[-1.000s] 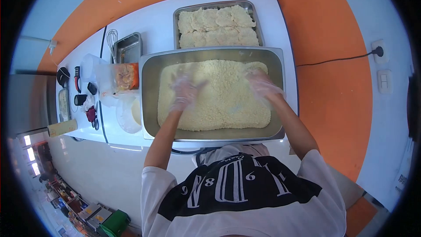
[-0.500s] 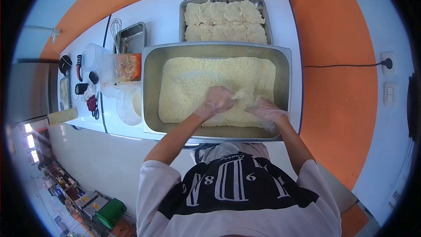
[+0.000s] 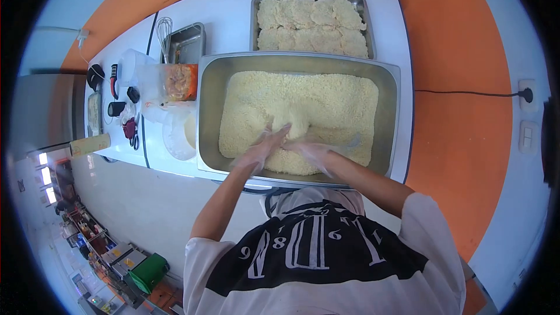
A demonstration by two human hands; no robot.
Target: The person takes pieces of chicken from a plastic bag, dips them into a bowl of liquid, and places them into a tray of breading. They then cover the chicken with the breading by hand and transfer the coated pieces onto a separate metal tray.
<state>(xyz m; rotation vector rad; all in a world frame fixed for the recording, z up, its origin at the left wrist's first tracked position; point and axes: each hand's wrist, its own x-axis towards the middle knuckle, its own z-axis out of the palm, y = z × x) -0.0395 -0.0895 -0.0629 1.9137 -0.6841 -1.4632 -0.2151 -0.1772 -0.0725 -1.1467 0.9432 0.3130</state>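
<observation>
Reaching into the pale crumbs at the centre of the frame, my left grip and right grip sat close together, both in clear plastic gloves. The right one's fingertips were hidden, and I could not tell whether either was open or closed on anything. The crumbs lay in a deep metal pan on the white counter. At the top of the frame, a shallower tray held two rows of crumb-coated pieces; a whisk showed at upper left.
</observation>
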